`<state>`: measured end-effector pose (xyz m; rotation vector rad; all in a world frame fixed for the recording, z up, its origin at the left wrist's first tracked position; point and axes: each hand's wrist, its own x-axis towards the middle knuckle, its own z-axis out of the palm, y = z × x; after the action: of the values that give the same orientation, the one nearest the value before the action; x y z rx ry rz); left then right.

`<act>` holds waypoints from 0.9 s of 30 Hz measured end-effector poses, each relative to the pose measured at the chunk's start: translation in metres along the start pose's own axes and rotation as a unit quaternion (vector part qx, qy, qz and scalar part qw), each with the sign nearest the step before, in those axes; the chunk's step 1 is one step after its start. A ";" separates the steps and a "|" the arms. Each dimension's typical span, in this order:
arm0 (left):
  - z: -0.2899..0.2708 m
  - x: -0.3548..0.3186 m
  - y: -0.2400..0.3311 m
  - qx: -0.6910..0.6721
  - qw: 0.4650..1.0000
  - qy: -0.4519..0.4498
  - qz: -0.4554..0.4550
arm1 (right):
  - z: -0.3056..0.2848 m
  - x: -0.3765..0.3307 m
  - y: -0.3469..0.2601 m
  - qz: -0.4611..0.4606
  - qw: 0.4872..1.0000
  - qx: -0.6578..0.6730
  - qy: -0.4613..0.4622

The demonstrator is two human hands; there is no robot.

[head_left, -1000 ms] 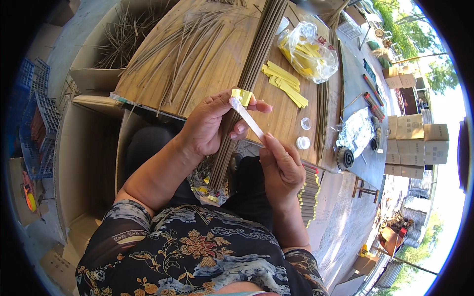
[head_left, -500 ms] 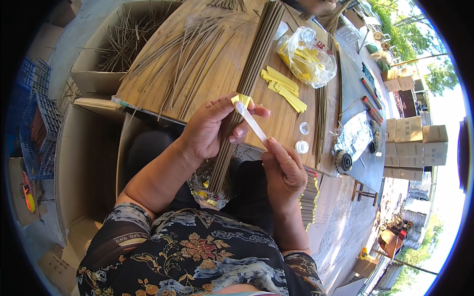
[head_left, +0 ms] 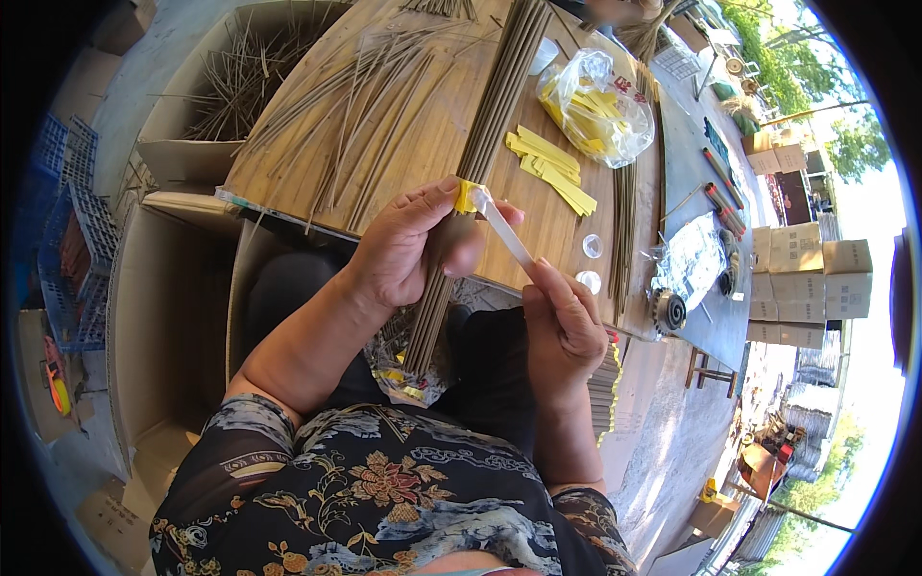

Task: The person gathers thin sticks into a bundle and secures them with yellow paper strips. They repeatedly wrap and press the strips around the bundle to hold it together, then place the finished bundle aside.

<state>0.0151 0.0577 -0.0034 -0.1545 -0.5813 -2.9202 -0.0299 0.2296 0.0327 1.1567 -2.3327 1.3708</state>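
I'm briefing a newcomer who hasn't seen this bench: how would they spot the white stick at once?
Start at the wooden table and go to its near edge. There, the white stick slants from the right hand up to a yellow piece in the left hand. It is flat and whitish, unlike the thin brown sticks across the table.

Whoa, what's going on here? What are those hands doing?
A person holds a yellow strip in the left grip. The right grip pinches a flat white stick, with a whitish dab on its tip, right at that strip. A bundle of thin brown sticks slants across the wooden table and past its edge. Loose yellow strips lie there near a clear plastic bag.
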 end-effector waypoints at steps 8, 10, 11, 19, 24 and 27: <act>0.000 0.000 -0.001 -0.010 1.000 0.007 -0.006 | -0.001 -0.003 -0.002 -0.022 1.000 0.013 0.004; 0.000 0.000 -0.001 -0.004 1.000 0.016 -0.006 | 0.000 -0.001 -0.004 -0.021 1.000 0.012 0.000; 0.000 0.000 -0.001 -0.004 1.000 0.010 -0.005 | 0.000 -0.001 -0.004 -0.013 1.000 0.011 0.001; 0.002 -0.001 0.000 0.006 1.000 0.022 0.004 | -0.002 -0.002 -0.002 -0.022 1.000 -0.001 0.008; 0.001 0.000 -0.001 -0.005 1.000 0.008 -0.004 | -0.007 -0.006 0.000 -0.015 1.000 -0.002 0.011; 0.000 0.001 -0.004 -0.003 1.000 0.019 -0.016 | -0.010 -0.008 0.000 -0.005 1.000 0.003 0.001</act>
<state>0.0130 0.0613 -0.0043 -0.0918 -0.5745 -2.9496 -0.0267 0.2420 0.0339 1.1661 -2.3192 1.3759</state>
